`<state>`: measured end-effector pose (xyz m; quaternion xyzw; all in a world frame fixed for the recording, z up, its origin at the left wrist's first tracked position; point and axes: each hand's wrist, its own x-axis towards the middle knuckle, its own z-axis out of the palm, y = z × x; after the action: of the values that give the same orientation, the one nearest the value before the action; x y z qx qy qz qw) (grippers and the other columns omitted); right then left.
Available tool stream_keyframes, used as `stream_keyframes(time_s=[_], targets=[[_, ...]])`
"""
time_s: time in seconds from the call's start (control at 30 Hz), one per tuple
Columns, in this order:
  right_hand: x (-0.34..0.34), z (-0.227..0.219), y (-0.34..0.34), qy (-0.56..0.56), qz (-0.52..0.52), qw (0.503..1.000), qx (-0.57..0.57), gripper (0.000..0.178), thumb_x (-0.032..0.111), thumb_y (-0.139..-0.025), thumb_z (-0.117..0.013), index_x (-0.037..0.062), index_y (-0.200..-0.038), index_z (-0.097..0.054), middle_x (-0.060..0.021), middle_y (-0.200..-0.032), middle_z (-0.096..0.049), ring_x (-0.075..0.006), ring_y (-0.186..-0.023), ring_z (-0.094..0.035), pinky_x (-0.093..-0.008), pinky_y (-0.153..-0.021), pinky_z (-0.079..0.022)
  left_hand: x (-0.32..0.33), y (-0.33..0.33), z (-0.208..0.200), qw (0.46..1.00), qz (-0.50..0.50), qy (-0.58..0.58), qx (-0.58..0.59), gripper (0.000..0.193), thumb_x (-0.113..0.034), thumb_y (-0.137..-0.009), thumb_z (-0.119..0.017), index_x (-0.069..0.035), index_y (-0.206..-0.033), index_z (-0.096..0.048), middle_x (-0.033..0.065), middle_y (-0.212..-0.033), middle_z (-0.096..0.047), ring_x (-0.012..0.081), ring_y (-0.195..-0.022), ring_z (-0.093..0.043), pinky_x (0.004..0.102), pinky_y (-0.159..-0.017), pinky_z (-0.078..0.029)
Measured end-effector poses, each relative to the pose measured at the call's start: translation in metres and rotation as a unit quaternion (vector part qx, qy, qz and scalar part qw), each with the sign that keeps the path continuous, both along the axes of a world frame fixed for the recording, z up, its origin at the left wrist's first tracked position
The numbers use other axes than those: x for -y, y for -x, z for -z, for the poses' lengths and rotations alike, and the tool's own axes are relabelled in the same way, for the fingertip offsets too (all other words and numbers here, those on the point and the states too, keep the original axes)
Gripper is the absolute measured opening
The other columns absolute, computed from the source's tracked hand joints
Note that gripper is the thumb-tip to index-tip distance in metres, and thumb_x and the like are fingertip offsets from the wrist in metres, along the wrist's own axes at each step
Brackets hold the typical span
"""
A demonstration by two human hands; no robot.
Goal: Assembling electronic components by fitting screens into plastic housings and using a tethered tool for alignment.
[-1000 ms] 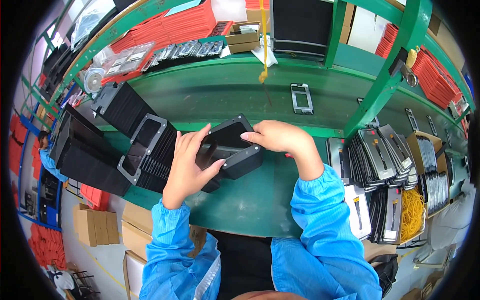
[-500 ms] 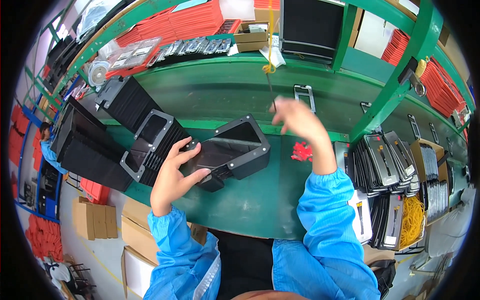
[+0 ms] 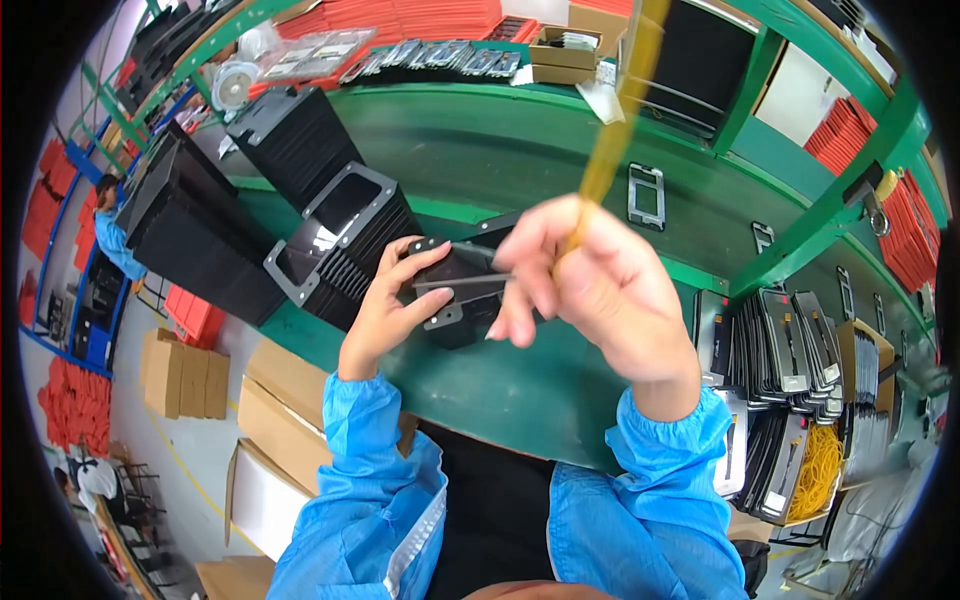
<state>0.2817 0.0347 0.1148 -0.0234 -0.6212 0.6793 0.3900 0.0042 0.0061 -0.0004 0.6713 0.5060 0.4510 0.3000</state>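
Observation:
My left hand (image 3: 392,300) grips the near left end of a black frame-topped holder (image 3: 462,264), its thumb and fingers spread over the corners. My right hand (image 3: 615,295) is closed on a thin grey metal rod (image 3: 455,283), which points left across the top of that holder. A yellow cord (image 3: 618,130) runs from my right fingers up past the top of the view, blurred because it is close. The holder's far right part is hidden behind my right hand. Whether the rod's tip touches the holder, I cannot tell.
Left of the holder stand a grey-rimmed black holder (image 3: 345,205) and tall black stacks (image 3: 200,240). Stacked phone-like panels (image 3: 770,345) and yellow cords (image 3: 818,470) lie at right. A metal frame (image 3: 646,196) sits on the green ledge. A co-worker (image 3: 115,235) is far left.
My right hand has come from the hanging cord toward the holder, now with the rod in its fingers. My left hand stays on the holder. The view has shifted, and my right hand hides the red pieces' spot.

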Motion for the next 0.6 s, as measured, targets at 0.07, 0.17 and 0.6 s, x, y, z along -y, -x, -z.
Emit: stream_keyframes(time_s=[0.07, 0.17, 0.6], targets=[[0.002, -0.002, -0.006, -0.098, -0.031, 0.986, 0.134, 0.036, 0.025, -0.111, -0.044, -0.0036, -0.121, -0.063, -0.0149, -0.096, -0.070, -0.0268, -0.087, -0.072, -0.0371, -0.080, -0.058, -0.003, -0.001, 0.009, 0.999, 0.011, -0.051, -0.011, 0.049, -0.011, -0.086, -0.077, -0.011, -0.134, -0.069, 0.0141, -0.145, -0.047, 0.0284, -0.137, -0.046, 0.0398, -0.116, -0.036], [-0.011, 0.014, 0.004, -0.253, -0.004, 0.923, 0.289, 0.029, 0.018, -0.108, -0.048, -0.0031, -0.113, -0.067, -0.0147, -0.087, -0.070, -0.0277, -0.084, -0.072, -0.0375, -0.081, -0.058, -0.002, -0.006, 0.018, 0.997, -0.005, -0.063, 0.033, 0.043, -0.012, -0.089, -0.072, -0.010, -0.132, -0.071, 0.0143, -0.146, -0.047, 0.0283, -0.137, -0.046, 0.0413, -0.117, -0.034], [0.002, 0.044, 0.018, -0.388, -0.044, 0.839, 0.380, 0.021, 0.015, -0.101, -0.056, -0.0020, -0.104, -0.069, -0.0175, -0.102, -0.069, -0.0375, -0.101, -0.066, -0.0461, -0.089, -0.054, -0.004, -0.006, 0.033, 0.990, 0.002, -0.094, 0.105, 0.044, -0.028, -0.084, -0.075, -0.009, -0.124, -0.075, 0.0159, -0.149, -0.043, 0.0310, -0.138, -0.045, 0.0444, -0.117, -0.033]])
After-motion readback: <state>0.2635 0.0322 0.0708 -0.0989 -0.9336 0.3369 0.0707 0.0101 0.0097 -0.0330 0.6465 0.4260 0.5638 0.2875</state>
